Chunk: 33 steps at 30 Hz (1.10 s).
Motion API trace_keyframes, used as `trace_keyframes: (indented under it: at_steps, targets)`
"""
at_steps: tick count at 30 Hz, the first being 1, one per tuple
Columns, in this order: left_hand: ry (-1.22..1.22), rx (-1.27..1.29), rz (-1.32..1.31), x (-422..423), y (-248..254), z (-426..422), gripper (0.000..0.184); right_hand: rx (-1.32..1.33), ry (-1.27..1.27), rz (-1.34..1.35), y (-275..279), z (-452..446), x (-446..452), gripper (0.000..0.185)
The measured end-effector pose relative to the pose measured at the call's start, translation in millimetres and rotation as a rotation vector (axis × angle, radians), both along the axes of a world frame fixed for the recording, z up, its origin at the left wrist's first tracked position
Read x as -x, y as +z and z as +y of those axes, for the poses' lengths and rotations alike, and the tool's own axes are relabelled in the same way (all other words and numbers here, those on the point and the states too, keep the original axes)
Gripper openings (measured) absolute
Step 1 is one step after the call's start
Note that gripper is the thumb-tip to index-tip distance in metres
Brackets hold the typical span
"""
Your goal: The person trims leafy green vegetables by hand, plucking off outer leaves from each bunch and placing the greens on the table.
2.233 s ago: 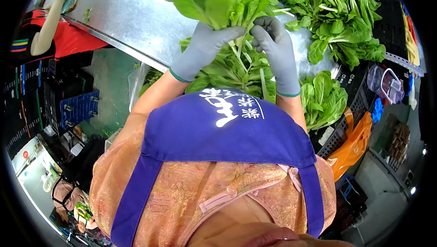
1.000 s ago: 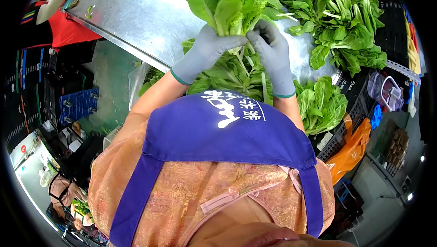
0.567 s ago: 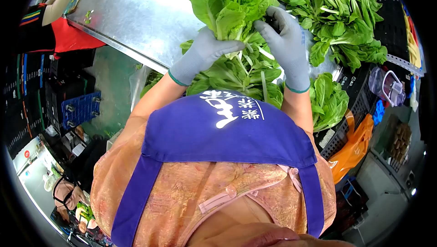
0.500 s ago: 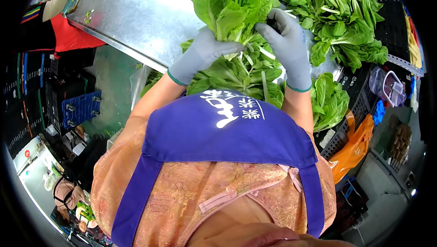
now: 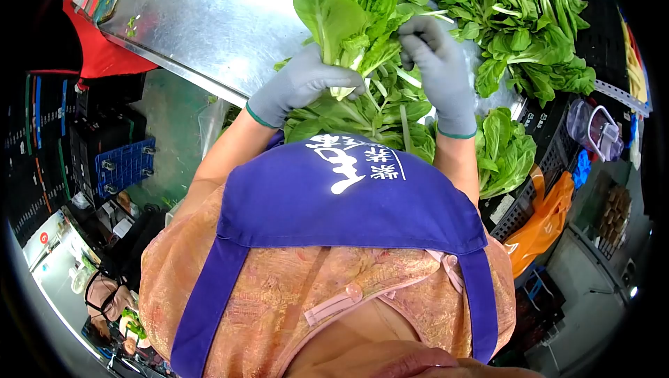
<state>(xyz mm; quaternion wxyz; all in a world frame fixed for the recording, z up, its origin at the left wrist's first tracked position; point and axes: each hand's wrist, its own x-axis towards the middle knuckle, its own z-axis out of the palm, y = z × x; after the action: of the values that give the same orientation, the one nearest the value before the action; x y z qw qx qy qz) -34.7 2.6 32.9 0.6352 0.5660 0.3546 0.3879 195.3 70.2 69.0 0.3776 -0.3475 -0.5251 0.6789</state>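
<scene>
My left hand [image 5: 306, 80], in a grey glove with a green cuff, is wrapped round the pale stem end of a head of leafy greens [image 5: 341, 12], held upright with its broad leaves pointing away from me. On the other side of the head is my right hand [image 5: 433, 54], gloved alike. Its fingers are curled in a pinch at the edge of an outer leaf [image 5: 383, 52]; the fingertips are partly hidden. Beneath both hands lie loose leaves and stalks [image 5: 362, 114] on the metal table.
A large pile of greens [image 5: 519, 29] covers the table's far right, and another bunch [image 5: 505, 151] lies nearer me. The metal table [image 5: 202, 26] extends left. Black crates [image 5: 540, 169] and an orange bag [image 5: 540, 228] stand at right. A blue dolly [image 5: 125, 167] is at left.
The head of greens has tilted, and its stem end has come lower and into fuller view in my left hand. My right hand's fingers have curled closer together. The person at upper left has moved mostly out of view.
</scene>
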Motion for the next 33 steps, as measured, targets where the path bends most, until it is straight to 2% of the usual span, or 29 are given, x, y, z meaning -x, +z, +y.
trace_keyframes:
  at_steps: [1, 4, 5, 6, 8, 9, 12, 16, 17, 19, 21, 24, 27, 28, 29, 30, 31, 32, 33]
  targets:
    - [-0.034, -0.036, 0.0, 2.1, 1.3, 1.9, 0.021, 0.137, 0.003, 0.192, -2.4, 2.7, -2.8, 0.014]
    - [0.083, 0.177, -0.202, 2.0, -13.7, -4.1, 0.034, 0.255, -0.095, 0.808, -2.2, 27.3, -24.2, 0.014]
    - [0.112, 0.218, -0.254, 1.6, -19.9, -6.3, 0.037, 0.316, -0.063, 0.864, -0.2, 29.6, -31.5, 0.014]
    - [0.129, 0.21, -0.281, 2.1, -22.7, -5.9, 0.039, 0.235, -0.075, 0.705, 1.5, 26.9, -31.2, 0.015]
    - [0.127, 0.175, -0.312, 3.9, -26.1, -6.3, 0.03, 0.08, -0.095, 0.387, 5.8, 13.9, -31.2, 0.015]
    - [0.103, 0.148, -0.317, 2.1, -18.9, -5.0, 0.02, -0.026, -0.06, 0.004, 9.6, 9.8, -34.0, 0.015]
    - [0.064, 0.267, -0.347, -1.2, 6.7, 0.1, 0.014, -0.416, -0.006, -0.406, 29.9, -12.0, -6.5, 0.013]
    - [0.086, 0.394, -0.348, -5.5, 14.4, -0.3, 0.023, -0.856, -0.028, -0.7, 24.2, -8.9, 5.5, 0.015]
    - [0.08, 0.392, -0.351, -4.2, 13.8, -0.6, 0.02, -0.894, -0.065, -0.707, 16.9, -7.1, 6.2, 0.016]
    - [0.072, 0.389, -0.358, 0.3, 9.1, -1.6, 0.017, -0.595, -0.135, -0.489, 17.2, -10.4, 7.2, 0.015]
    - [0.045, 0.234, -0.235, 9.9, -16.6, -3.9, 0.035, -0.221, -0.293, -0.181, 13.4, -7.3, 3.8, 0.014]
    - [0.179, 0.206, -0.106, 29.4, -19.3, -5.1, 0.042, -0.19, -0.416, 0.021, 0.0, 11.3, -17.2, 0.015]
    - [0.304, 0.182, 0.046, 85.1, -23.1, 1.7, 0.037, -0.161, -0.319, -0.132, -12.7, 6.4, -29.7, 0.016]
    - [0.48, 0.335, 0.094, 113.5, -24.7, 7.9, 0.036, -0.152, -0.286, -0.192, -16.1, 0.8, -31.3, 0.016]
    - [0.665, 0.36, 0.432, 141.4, -22.5, 13.0, 0.035, -0.115, -0.297, -0.236, -24.9, -6.2, -32.1, 0.016]
    - [0.794, 0.261, 0.842, 191.1, -51.0, 24.8, 0.039, -0.136, -0.299, -0.282, -32.3, -10.7, -34.1, 0.016]
    - [0.914, -0.182, 0.982, 234.6, -72.1, 29.1, 0.041, -0.114, -0.319, -0.264, -38.5, -12.9, -35.7, 0.016]
    - [1.026, -0.202, 1.24, 238.2, -44.9, 32.3, 0.041, -0.093, -0.34, -0.249, -44.0, -16.0, -38.1, 0.015]
    - [1.09, -0.227, 1.57, 262.2, -46.4, 34.4, 0.039, -0.086, -0.358, -0.234, -52.8, -16.8, -39.9, 0.014]
